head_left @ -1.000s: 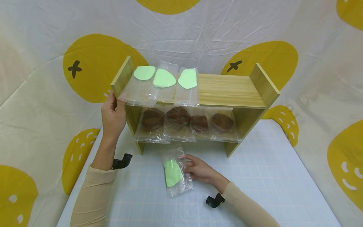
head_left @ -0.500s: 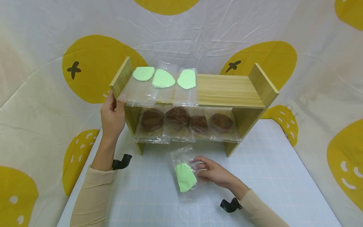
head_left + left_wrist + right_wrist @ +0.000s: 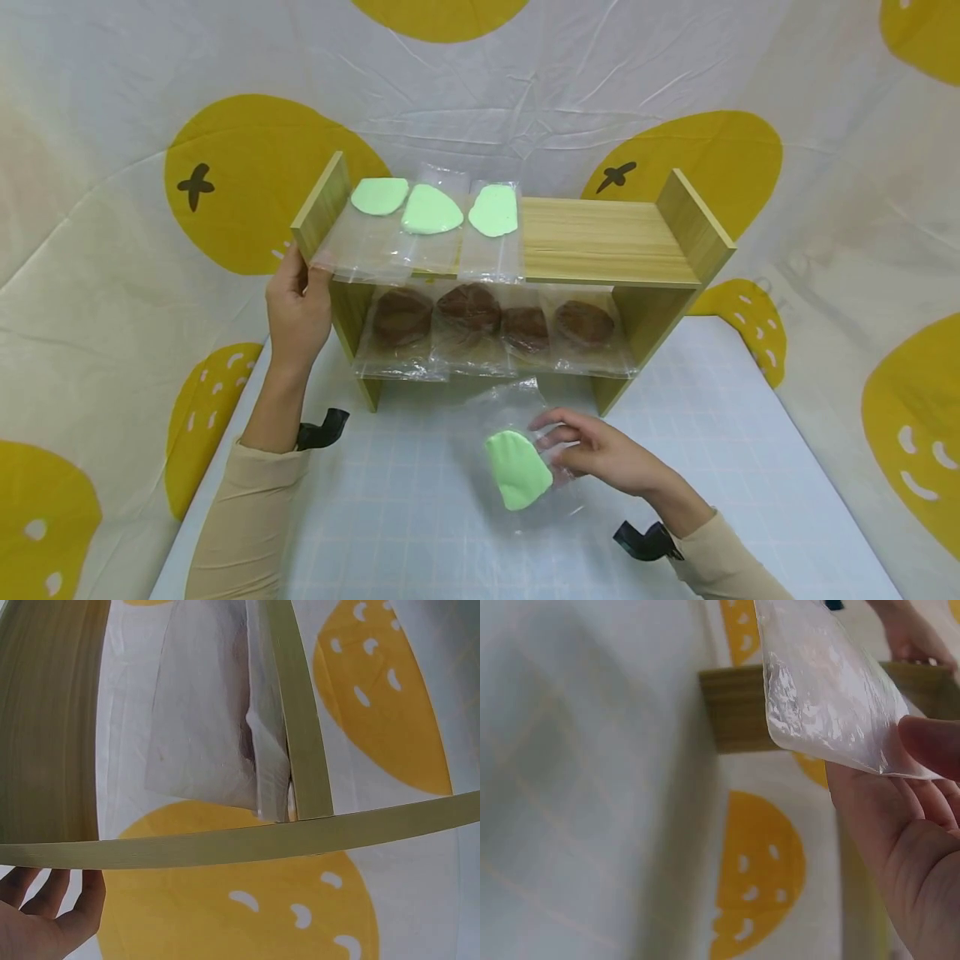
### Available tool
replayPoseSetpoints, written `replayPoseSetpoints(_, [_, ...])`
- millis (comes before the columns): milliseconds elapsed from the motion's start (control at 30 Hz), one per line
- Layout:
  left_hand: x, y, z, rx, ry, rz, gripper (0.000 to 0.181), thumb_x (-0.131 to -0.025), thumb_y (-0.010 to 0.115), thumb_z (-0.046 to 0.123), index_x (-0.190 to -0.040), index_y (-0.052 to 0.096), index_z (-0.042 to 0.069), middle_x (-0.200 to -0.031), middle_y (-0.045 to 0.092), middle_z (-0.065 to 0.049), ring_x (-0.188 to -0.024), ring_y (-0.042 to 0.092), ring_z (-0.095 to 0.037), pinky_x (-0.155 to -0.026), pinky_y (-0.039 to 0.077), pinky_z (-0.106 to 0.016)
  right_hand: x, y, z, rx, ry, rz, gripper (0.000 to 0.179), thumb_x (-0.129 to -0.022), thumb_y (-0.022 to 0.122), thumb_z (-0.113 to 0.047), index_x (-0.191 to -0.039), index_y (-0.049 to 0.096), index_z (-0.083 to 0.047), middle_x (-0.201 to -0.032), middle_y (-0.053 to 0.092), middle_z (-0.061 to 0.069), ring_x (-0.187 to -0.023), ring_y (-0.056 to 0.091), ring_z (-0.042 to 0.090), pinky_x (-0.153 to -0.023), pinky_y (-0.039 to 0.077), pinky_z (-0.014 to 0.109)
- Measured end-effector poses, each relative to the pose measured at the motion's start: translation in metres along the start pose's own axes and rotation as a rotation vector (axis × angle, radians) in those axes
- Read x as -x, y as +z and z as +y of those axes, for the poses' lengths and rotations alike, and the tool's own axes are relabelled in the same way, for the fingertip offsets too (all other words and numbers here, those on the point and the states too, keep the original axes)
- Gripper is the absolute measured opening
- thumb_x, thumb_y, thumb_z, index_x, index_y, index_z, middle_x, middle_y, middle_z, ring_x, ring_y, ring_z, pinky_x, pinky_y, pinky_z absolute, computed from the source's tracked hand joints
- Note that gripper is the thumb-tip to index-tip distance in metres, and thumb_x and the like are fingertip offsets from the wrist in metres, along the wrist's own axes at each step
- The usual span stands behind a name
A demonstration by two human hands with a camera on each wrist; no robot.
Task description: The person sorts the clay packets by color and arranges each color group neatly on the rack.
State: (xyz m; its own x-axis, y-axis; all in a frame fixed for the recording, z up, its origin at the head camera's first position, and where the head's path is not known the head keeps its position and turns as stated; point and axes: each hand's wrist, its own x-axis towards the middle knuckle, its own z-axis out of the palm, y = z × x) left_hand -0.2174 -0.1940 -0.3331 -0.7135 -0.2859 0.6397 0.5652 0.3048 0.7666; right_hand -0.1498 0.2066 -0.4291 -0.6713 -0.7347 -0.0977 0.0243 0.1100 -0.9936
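Observation:
My right hand (image 3: 600, 450) pinches the right edge of a clear plastic bag (image 3: 510, 404) between thumb and fingers. Inside is a flat pale green piece (image 3: 519, 471). The bag is tilted and held above the table in front of a two-tier wooden shelf (image 3: 611, 242); the right wrist view shows its shiny underside. My left hand (image 3: 298, 308) grips the shelf's left side panel near the top board, its fingers (image 3: 91, 904) against the panel edge. Three similar bags with green pieces (image 3: 432, 208) lie side by side on the left of the top board.
On the lower board lie several clear bags with round dark brown pieces (image 3: 403, 317). The shelf stands on a table with a pale blue checked cloth (image 3: 390, 517). A white curtain with yellow shapes (image 3: 255, 183) hangs behind and at both sides.
My right hand has moved right, lifting the bag with the green piece off the cloth and tilting it. My left hand stays at the shelf's left panel.

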Motion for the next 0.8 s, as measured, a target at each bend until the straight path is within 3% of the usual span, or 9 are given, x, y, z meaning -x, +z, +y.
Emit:
replayPoseSetpoints(200, [0.0, 0.0, -0.001, -0.016, -0.002, 0.007, 0.033, -0.103, 0.057, 0.018, -0.134, 0.062, 0.006, -0.114, 0.065, 0.003, -0.099, 0.059, -0.014, -0.082, 0.048, -0.024, 0.017, -0.013, -0.032, 0.02, -0.165, 0.0, 0.04, -0.101, 0.049, 0.007, -0.14, 0.042, 0.004, -0.124, 0.057, 0.027, -0.102, 0.065, 0.033, -0.078, 0.053, 0.057])
replayPoseSetpoints(500, [-0.001, 0.002, 0.003, -0.036, -0.01, 0.017, 0.035, -0.104, 0.054, 0.014, -0.135, 0.059, -0.002, -0.117, 0.065, -0.007, -0.1, 0.059, -0.012, -0.084, 0.047, -0.023, 0.037, -0.036, -0.08, 0.106, -0.365, 0.044, 0.046, -0.096, 0.044, 0.02, -0.139, 0.04, 0.005, -0.128, 0.062, 0.014, -0.109, 0.065, 0.025, -0.08, 0.056, 0.043])
replayPoseSetpoints(800, [-0.001, 0.0, -0.003, -0.019, 0.015, 0.009, 0.035, -0.103, 0.057, 0.016, -0.136, 0.06, 0.004, -0.118, 0.066, -0.005, -0.099, 0.059, -0.013, -0.082, 0.048, -0.022, 0.04, -0.051, -0.135, 0.012, -0.57, 0.015, 0.051, -0.09, 0.036, 0.032, -0.138, 0.034, 0.015, -0.122, 0.061, 0.025, -0.105, 0.065, 0.032, -0.083, 0.055, 0.04])
